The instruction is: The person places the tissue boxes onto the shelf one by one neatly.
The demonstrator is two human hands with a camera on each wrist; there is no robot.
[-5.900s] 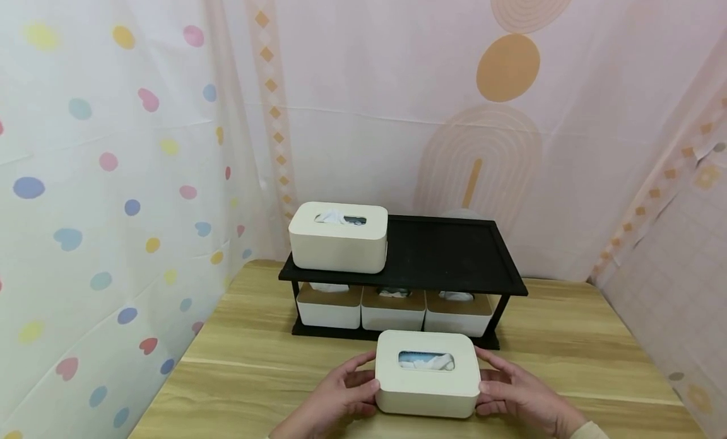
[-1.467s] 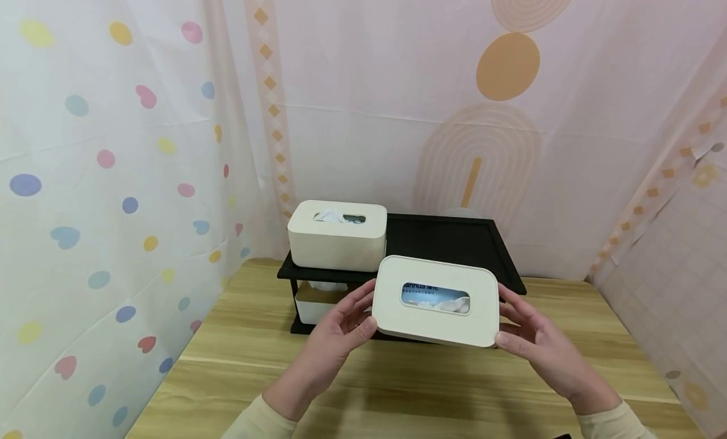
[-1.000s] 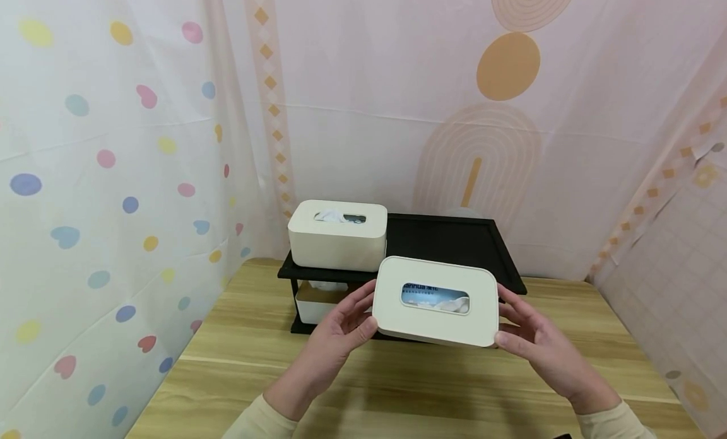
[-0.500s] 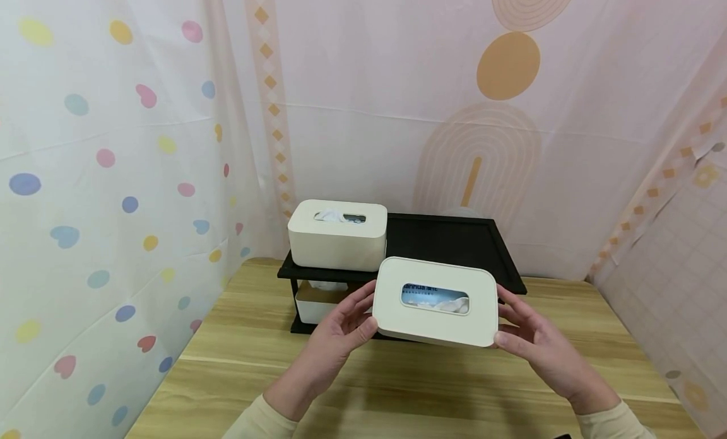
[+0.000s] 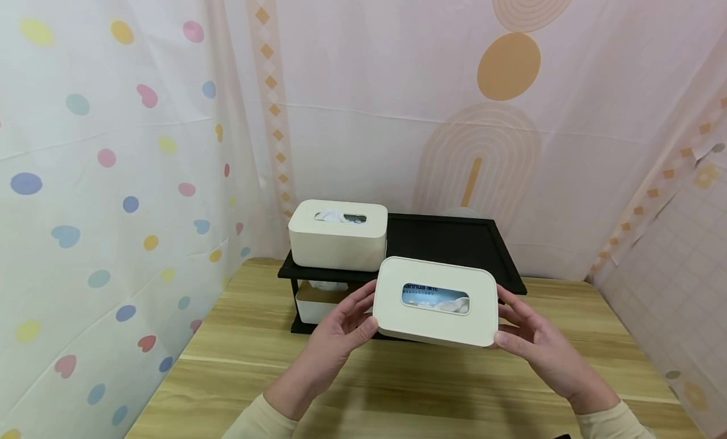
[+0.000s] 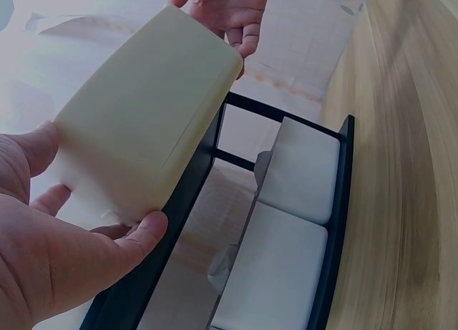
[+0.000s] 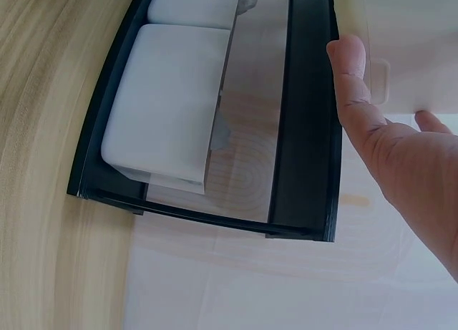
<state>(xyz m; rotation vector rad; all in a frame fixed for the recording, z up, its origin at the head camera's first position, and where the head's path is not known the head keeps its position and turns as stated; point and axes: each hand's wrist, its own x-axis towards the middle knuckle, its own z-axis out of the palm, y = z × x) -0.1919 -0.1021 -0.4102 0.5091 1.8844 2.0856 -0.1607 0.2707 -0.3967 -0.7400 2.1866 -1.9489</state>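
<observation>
A cream tissue box (image 5: 434, 328) hangs above the table in front of the black shelf, its top face tilted toward me. White tissue and a blue printed pack show through its slot. My left hand (image 5: 332, 338) grips the box's left end, thumb at the near corner and fingers behind. On the opposite end, my right hand (image 5: 545, 351) grips it in the same way. The left wrist view shows the underside of the box (image 6: 143, 94) with both hands at its ends. Only part of the right hand (image 7: 401, 151) appears in the right wrist view.
A two-tier black shelf (image 5: 443, 237) stands on the wooden table (image 5: 238, 363). Another cream tissue box (image 5: 337, 250) sits at its upper left. White boxes with brown tops (image 5: 318, 310) fill the lower tier, partly hidden by the held box. Patterned curtains (image 5: 363, 123) hang behind.
Since the earliest frame, both hands have lifted the tissue box off the table, moved it toward the shelf and tilted it. Over the last second and a half, it stays nearly still.
</observation>
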